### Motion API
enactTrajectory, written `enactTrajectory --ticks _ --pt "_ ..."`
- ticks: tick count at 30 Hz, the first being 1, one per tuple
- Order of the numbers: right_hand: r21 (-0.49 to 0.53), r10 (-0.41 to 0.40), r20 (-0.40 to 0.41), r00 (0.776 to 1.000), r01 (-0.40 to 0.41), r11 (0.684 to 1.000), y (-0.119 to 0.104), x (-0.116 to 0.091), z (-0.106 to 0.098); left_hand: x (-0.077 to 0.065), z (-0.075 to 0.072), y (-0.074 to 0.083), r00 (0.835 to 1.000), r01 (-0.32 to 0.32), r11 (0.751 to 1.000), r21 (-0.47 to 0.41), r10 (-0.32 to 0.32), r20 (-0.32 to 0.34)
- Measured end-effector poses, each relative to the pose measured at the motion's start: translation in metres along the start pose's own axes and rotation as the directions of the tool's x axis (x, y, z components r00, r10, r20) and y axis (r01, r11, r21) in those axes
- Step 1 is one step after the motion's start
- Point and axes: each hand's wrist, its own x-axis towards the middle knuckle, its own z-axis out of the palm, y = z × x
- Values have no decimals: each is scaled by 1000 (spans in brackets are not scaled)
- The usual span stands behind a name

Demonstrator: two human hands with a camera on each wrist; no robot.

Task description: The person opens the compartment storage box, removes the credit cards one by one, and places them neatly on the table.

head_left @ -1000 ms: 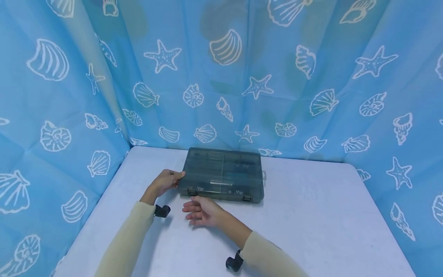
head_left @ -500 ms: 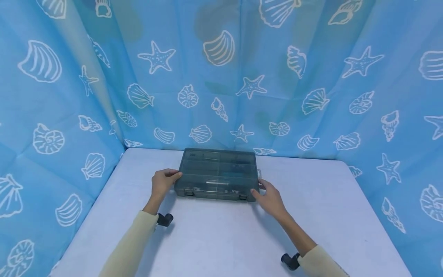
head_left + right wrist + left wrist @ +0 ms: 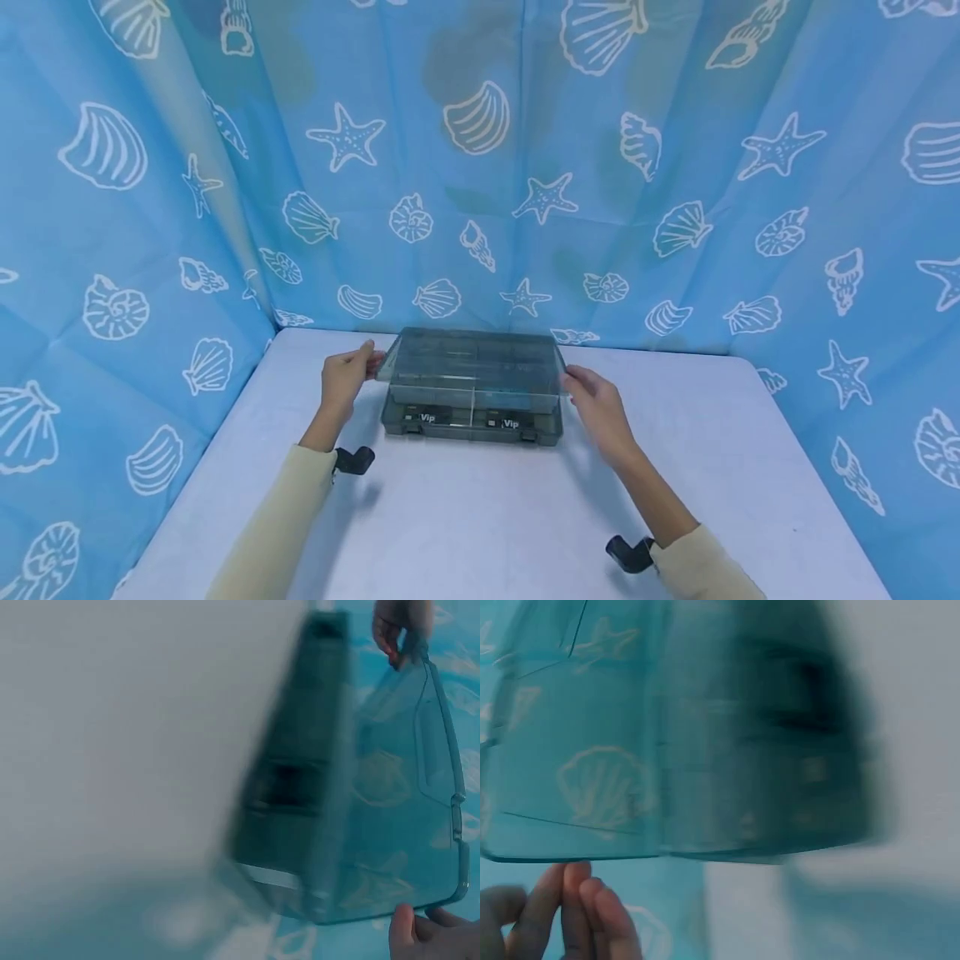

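Observation:
A translucent grey-green compartment case [image 3: 472,429] sits on the table, its see-through lid [image 3: 480,362] tilted partway up along the front. Dark shapes with "Vip" lettering show behind its front wall. My left hand [image 3: 348,375] pinches the lid's left edge near the front corner; the left wrist view shows these fingertips [image 3: 577,870] right at the rim. At the opposite end, my right hand [image 3: 600,408] pinches the lid's right edge, with the thumb [image 3: 403,926] against the rim in the right wrist view. The case's dark base [image 3: 292,772] is blurred there.
A white cloth-covered table [image 3: 480,517] extends in front of the case and to both sides. Blue curtains [image 3: 465,183] with shell and starfish prints close off the back and sides, the case lying near the back edge.
My right hand has moved from the case's front left to its right end. Both hands have since raised the lid's front edge from closed to partly open.

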Motion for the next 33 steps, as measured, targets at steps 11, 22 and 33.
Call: enactTrajectory --ticks 11,22,33 --pt "228 -150 72 986 130 965 -39 69 -30 19 18 83 999 -27 990 -138 33 41" --pt "265 -148 37 988 133 955 -48 118 -25 55 29 94 992 -28 975 -221 53 110" --pt "371 -128 37 991 106 923 -36 126 -25 50 27 75 965 -45 983 -178 89 247"
